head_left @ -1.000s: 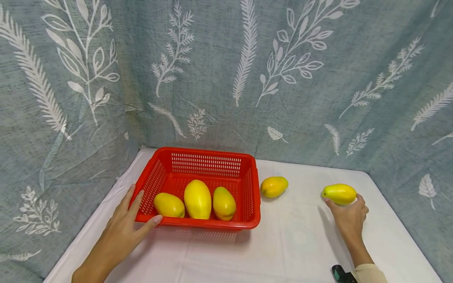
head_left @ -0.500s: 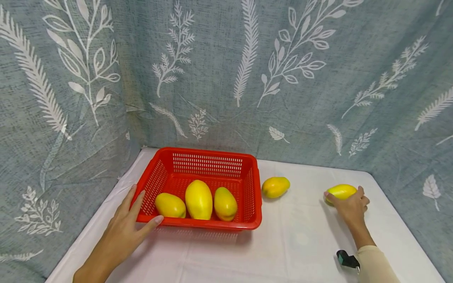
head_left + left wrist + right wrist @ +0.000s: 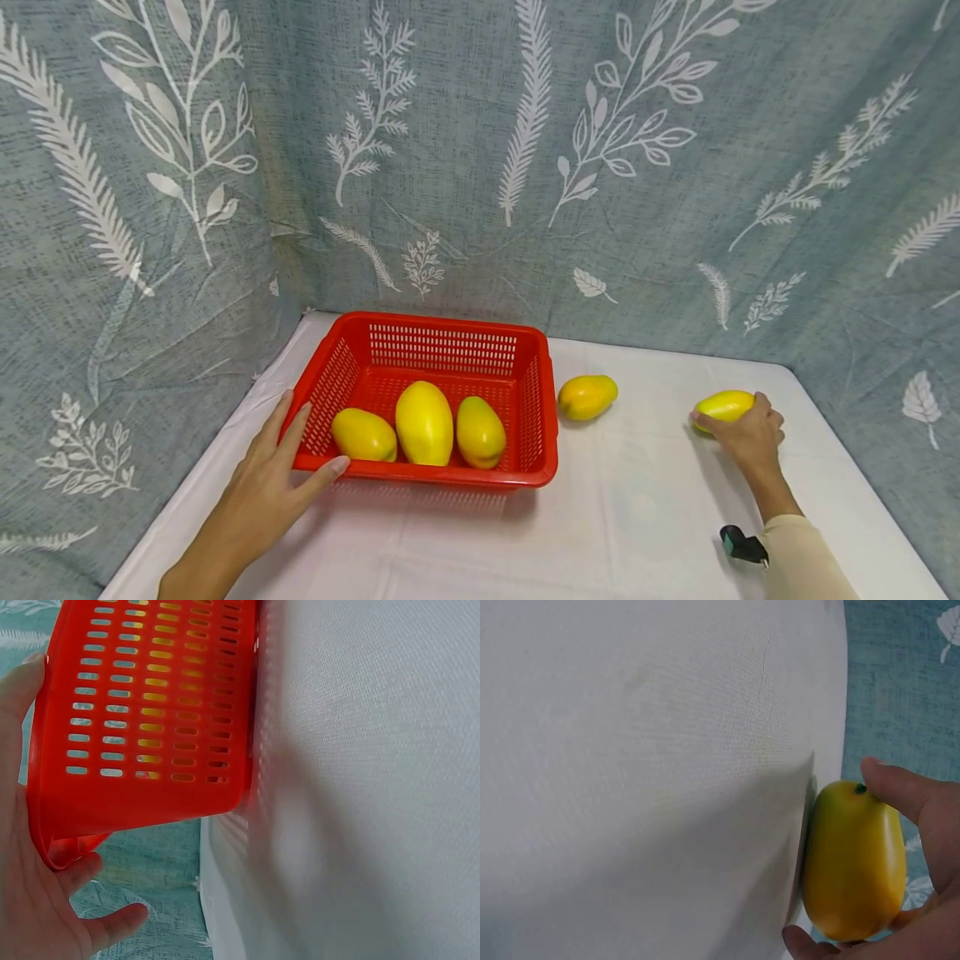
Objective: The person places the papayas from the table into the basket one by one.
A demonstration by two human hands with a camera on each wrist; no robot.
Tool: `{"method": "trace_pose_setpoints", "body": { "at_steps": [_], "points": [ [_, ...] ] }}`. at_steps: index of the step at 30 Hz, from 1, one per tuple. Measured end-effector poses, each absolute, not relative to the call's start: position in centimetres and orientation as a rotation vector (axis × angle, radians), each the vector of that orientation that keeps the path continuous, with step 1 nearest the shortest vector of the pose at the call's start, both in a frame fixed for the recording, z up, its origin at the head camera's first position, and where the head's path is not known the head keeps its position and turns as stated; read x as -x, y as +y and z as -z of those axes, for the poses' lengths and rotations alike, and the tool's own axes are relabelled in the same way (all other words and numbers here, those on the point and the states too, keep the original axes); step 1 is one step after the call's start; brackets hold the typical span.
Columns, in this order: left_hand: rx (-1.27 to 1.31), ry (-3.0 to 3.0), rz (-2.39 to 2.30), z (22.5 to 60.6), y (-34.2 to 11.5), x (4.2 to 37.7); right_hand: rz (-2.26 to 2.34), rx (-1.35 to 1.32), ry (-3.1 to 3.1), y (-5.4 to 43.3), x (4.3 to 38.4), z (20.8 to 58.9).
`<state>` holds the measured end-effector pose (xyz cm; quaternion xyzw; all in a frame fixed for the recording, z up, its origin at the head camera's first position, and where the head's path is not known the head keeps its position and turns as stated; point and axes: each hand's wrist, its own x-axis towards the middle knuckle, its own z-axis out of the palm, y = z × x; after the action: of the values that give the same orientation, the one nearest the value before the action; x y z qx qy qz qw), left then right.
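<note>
A red plastic basket with slotted walls holds three yellow-green mangoes, among them a large yellow mango in the middle. My left hand rests at its near left corner, fingers spread and fairly straight along the rim. In the left wrist view the slotted basket wall stands beside that hand. Far to the right, my right hand grips another mango between thumb and fingers. Seen from the right wrist, the thumb is at the stem end of this mango, with other fingertips at its opposite end.
One more mango lies on the white tablecloth, just right of the basket. Leaf-patterned blue-green curtains stand behind the table and along both sides. A small black device sits by the right sleeve.
My right hand has shifted slightly forward over its mango and now covers more of it. My left hand stays at the basket corner. The whole head view has drifted a little to the right.
</note>
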<state>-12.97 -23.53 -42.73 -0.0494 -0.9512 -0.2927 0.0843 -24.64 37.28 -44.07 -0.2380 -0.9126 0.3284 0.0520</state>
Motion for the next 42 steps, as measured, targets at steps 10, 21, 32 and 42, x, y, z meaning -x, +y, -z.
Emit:
{"method": "trace_pose_setpoints", "body": {
  "at_steps": [10,21,32,42],
  "points": [
    [0.142,-2.844,0.872,42.7,-23.7,12.9,-1.011,0.733,-2.770,37.5,24.4,44.1],
    [0.143,-2.843,0.871,42.7,-23.7,12.9,-1.051,0.642,-2.744,36.5,23.9,43.3],
    [0.154,-2.840,0.877,42.8,-23.8,13.0,-1.113,0.474,-2.720,33.4,23.5,40.7],
    [0.151,-2.841,0.867,42.8,-23.6,13.0,-1.149,0.318,-2.704,29.5,22.4,38.3]
  ]
}}
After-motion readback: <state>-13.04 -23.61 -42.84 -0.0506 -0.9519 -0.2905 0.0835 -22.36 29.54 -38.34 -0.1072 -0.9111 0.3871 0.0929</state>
